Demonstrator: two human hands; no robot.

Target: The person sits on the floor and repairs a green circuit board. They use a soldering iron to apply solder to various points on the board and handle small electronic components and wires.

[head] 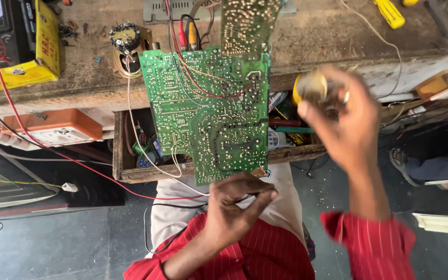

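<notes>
A green circuit board (208, 111), solder side up and dotted with silvery joints and pale traces, is held out from the edge of the workbench over an open wooden drawer, its near edge pinched from below. Red and white wires are trailed across its surface, and a smaller board is overlapped at its far corner. A small round yellow object (309, 87), blurred, is gripped to the board's right, just apart from it.

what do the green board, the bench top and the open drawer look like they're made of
Green circuit board: looks like rigid laminate under a glossy green coat, dotted with dull silver solder points and pale traces. Bench top: seems bare wood, worn, dusty and scuffed brown. Open drawer: rough unpainted wood by its grain and chipped edge. Left hand pinches the board's lower edge.
</notes>
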